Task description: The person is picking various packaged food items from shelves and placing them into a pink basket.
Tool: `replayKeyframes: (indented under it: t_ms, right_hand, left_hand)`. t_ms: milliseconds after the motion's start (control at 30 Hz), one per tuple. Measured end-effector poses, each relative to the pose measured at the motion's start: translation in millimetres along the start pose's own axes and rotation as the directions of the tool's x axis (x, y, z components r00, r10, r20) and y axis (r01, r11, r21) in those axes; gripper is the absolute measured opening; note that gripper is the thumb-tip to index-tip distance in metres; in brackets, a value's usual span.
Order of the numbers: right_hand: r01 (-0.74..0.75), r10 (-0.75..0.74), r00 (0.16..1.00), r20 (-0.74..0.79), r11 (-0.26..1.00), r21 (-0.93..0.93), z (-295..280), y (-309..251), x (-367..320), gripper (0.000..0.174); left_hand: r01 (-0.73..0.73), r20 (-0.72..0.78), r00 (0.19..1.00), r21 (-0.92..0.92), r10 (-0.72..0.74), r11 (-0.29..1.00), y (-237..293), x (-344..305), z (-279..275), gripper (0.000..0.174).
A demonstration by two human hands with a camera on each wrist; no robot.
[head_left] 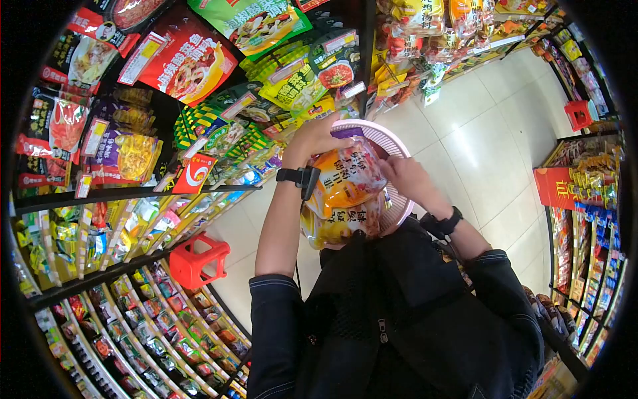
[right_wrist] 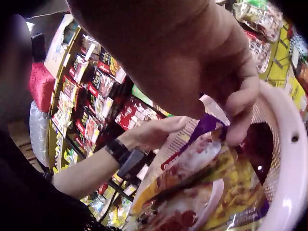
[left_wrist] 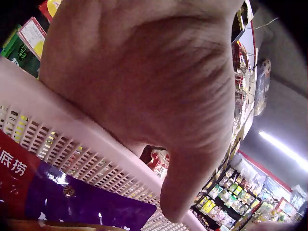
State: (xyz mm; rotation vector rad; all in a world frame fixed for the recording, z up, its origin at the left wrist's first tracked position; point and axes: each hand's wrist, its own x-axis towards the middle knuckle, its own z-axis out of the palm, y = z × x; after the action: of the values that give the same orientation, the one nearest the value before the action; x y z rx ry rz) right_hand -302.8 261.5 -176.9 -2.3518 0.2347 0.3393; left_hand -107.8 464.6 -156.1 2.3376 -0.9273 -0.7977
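Note:
A pink basket (head_left: 393,141) stands before the person's body, its slatted wall and rim (left_wrist: 84,126) close up in the left wrist view. My left hand (head_left: 311,141) grips the rim, thumb on the inner side (left_wrist: 144,82). An orange-and-yellow food packet (head_left: 345,179) lies on top in the basket, above another yellow packet (head_left: 342,226). My right hand (head_left: 407,178) pinches the upper packet's edge with curled fingers, beside the basket's far rim (right_wrist: 291,149). A purple packet (left_wrist: 86,202) lies inside by the wall; its lower part is hidden.
Shelves of seasoning packets (head_left: 193,63) rise at the front left, with lower racks (head_left: 146,319) beneath. A red stool (head_left: 199,261) stands on the left, another (head_left: 579,115) at the far right. Pale tiled floor (head_left: 472,126) runs between the left shelves and a right-hand rack (head_left: 578,253).

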Motion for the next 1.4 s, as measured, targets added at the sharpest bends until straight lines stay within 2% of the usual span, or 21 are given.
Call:
replayKeyframes:
  t_ms: [67, 100, 167, 200, 267, 300, 367, 400, 467, 567, 700, 800, 867, 900, 967, 1033, 1067, 1100, 1167, 1267, 1400]
  right_hand:
    - [0.026, -0.054, 0.981, -0.187, 0.989, -0.145, -25, -7, -9, 0.028]
    - [0.028, -0.057, 0.981, -0.184, 0.988, -0.153, -37, -12, -13, 0.028]
    - [0.401, -0.414, 0.906, -0.090, 0.906, -0.134, -47, -24, -23, 0.028]
    - [0.397, -0.409, 0.908, -0.093, 0.909, -0.127, -39, -24, -25, 0.028]
    - [0.723, -0.707, 0.690, 0.154, 0.680, -0.123, -13, -24, -23, 0.048]
    - [0.719, -0.704, 0.695, 0.145, 0.685, -0.118, 1, -26, -26, 0.048]
    - [0.704, -0.694, 0.703, 0.154, 0.649, -0.289, 18, -33, -32, 0.073]
    - [0.704, -0.695, 0.703, 0.149, 0.651, -0.283, 18, -32, -31, 0.073]
    - [0.683, -0.618, 0.730, 0.292, 0.658, -0.317, 10, -31, -21, 0.085]
    - [0.728, -0.654, 0.683, 0.325, 0.571, -0.380, 9, -19, -10, 0.089]
    - [0.756, -0.667, 0.644, 0.374, 0.480, -0.445, 7, -15, -6, 0.092]
    - [0.748, -0.644, 0.659, 0.388, 0.513, -0.421, 7, -31, -15, 0.088]
    - [0.765, -0.670, 0.640, 0.377, 0.601, -0.230, 7, -48, -22, 0.077]
    - [0.773, -0.676, 0.629, 0.383, 0.595, -0.219, 11, -58, -25, 0.077]
    - [0.910, -0.753, 0.401, 0.521, 0.394, -0.130, 15, -71, -27, 0.060]
    - [0.924, -0.763, 0.375, 0.527, 0.355, -0.143, 40, -58, -11, 0.056]
    - [0.935, -0.769, 0.351, 0.535, 0.318, -0.155, 46, -57, -5, 0.051]
    - [0.935, -0.769, 0.351, 0.535, 0.318, -0.156, 49, -53, 1, 0.051]
    - [0.938, -0.788, 0.326, 0.522, 0.204, -0.279, 51, -56, 6, 0.049]
    - [0.899, -0.786, 0.386, 0.482, 0.203, -0.389, 62, -58, 12, 0.047]
    - [0.906, -0.799, 0.395, 0.452, 0.257, -0.337, 69, -54, 14, 0.047]
  left_hand:
    - [-0.006, -0.015, 1.000, 0.002, 0.006, 1.000, -1, 3, -1, 0.072]
    - [0.042, 0.014, 0.999, 0.022, -0.042, 0.999, 1, 4, -3, 0.074]
    - [0.090, 0.047, 0.995, 0.049, -0.092, 0.995, 1, 5, -1, 0.077]
    - [0.066, 0.028, 0.997, 0.033, -0.067, 0.997, 3, 7, 1, 0.077]
    - [0.040, 0.004, 0.999, 0.018, -0.040, 0.999, 13, 8, -1, 0.077]
    - [0.073, 0.037, 0.997, 0.024, -0.074, 0.997, 23, 9, -3, 0.076]
    - [0.108, 0.064, 0.992, 0.028, -0.110, 0.994, 28, 8, -5, 0.075]
    - [0.100, 0.054, 0.993, 0.025, -0.102, 0.995, 26, 8, -3, 0.075]
    - [0.090, 0.041, 0.995, 0.019, -0.091, 0.996, 17, 11, 2, 0.075]
    - [0.100, 0.037, 0.994, 0.058, -0.103, 0.993, 9, 11, 4, 0.072]
    - [0.111, 0.011, 0.994, -0.005, -0.111, 0.994, 2, 7, 6, 0.068]
    - [0.087, -0.034, 0.995, -0.054, -0.089, 0.995, 4, 6, 4, 0.068]
    - [0.078, -0.030, 0.996, -0.033, -0.079, 0.996, 5, 6, 5, 0.071]
    - [0.093, -0.032, 0.995, -0.035, -0.094, 0.995, 4, 2, 6, 0.071]
    - [0.085, -0.031, 0.996, -0.034, -0.086, 0.996, 13, 7, 5, 0.071]
    - [0.089, -0.056, 0.994, -0.029, -0.090, 0.996, 22, 5, 3, 0.071]
    - [0.129, -0.008, 0.992, -0.012, -0.129, 0.992, 23, 3, 3, 0.071]
    - [0.162, 0.035, 0.986, 0.008, -0.162, 0.987, 25, 4, 0, 0.071]
    - [0.153, 0.011, 0.988, 0.016, -0.154, 0.988, 21, 3, 2, 0.071]
    - [0.123, -0.030, 0.992, -0.047, -0.124, 0.991, 26, -4, 0, 0.070]
    - [0.120, -0.017, 0.993, -0.023, -0.120, 0.992, 36, -5, -3, 0.067]
